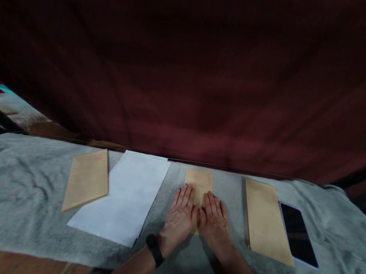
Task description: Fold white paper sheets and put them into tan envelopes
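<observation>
Dark red fabric [193,74] hangs behind grey-cloth-covered tabletop [16,226]. Brown envelope [199,177] lies midway along tabletop, top end near far edge. Left hand [179,217] and right hand [217,223] flat on it, palms down, fingers straight, thumbs nearly meeting. Toward left edge: white paper [129,198], second envelope [87,180] overlapping it. Toward right edge: envelope stack [267,220], phone [298,234] just beside it.

Hands 2: left hand [179,217], right hand [216,225]. From these: middle envelope [198,175], 1 visible; 9 o'clock, left envelope [88,180], 1 visible, paper [123,206], 2+ sheets; 3 o'clock, envelope stack [267,220], uncountable, phone [298,231], 1. Wristband [155,250], 1.
</observation>
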{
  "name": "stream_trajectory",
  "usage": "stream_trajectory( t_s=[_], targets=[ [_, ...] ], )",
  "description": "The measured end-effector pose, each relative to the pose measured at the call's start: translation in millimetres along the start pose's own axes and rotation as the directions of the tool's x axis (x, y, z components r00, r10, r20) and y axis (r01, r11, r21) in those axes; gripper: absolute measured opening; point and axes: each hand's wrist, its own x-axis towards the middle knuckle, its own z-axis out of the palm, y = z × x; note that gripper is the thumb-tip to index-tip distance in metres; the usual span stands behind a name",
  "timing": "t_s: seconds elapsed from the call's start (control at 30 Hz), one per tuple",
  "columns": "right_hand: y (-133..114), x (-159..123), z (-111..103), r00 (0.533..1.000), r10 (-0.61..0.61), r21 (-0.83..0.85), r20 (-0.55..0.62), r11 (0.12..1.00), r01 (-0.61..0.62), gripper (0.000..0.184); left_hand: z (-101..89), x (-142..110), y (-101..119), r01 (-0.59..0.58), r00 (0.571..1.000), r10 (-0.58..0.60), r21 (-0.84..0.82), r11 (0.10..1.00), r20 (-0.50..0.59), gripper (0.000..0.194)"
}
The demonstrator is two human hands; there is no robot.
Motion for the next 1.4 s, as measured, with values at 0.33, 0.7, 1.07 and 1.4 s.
stream_trajectory(
  t_s=[0.33,0.7,1.07,1.4],
  targets=[
    [15,10,-8,1.0,0.015,0.115,0.018,0.993,-0.017,0.049,-1.1,-20,5,-0.163,0.987,0.163,-0.06,0.985,-0.003,0.059],
    [16,24,-8,0.951,0.309,0.248,-0.021,0.923,-0.294,0.038,2.4,-23,2,-0.199,0.979,0.202,-0.124,0.972,0.012,0.094],
    [19,40,-22,0.88,0.417,0.903,0.228,0.248,-0.352,0.035,-14.9,-23,21,-0.216,0.976,0.216,-0.084,0.973,-0.02,0.088],
    [6,47,-57,0.833,0.254,0.86,0.492,-0.29,-0.419,0.058,-48.7,-3,13,0.237,0.89,-0.452,-0.788,0.569,-0.058,0.054]
  ],
)
